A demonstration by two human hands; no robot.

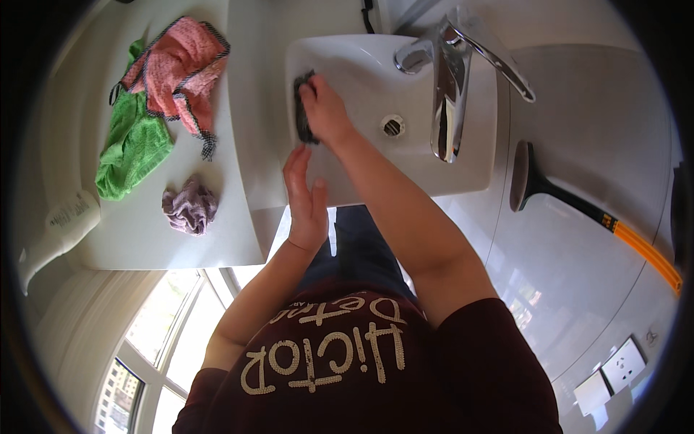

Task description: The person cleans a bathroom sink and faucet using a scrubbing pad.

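Observation:
My right hand (327, 112) is inside the white sink (361, 61), fingers closed over a dark, rough-looking scouring pad (303, 116). The pad is pressed along the basin's left inner wall, partly covered by the hand. Just below it, my left hand (307, 206) reaches over the near left rim of the sink. Its fingers are stretched out and hold nothing; the fingertips come close to the pad's lower end, and whether they touch it I cannot tell. The round drain (392, 126) lies to the right of my right hand.
A chrome faucet (452, 94) leans over the basin's right part. On the left counter (242, 145) lie a pink cloth (184, 65), a green cloth (134, 145), a crumpled mauve cloth (191, 207) and a white bottle (69, 220). A brush with an orange-and-black handle (578, 206) is at right.

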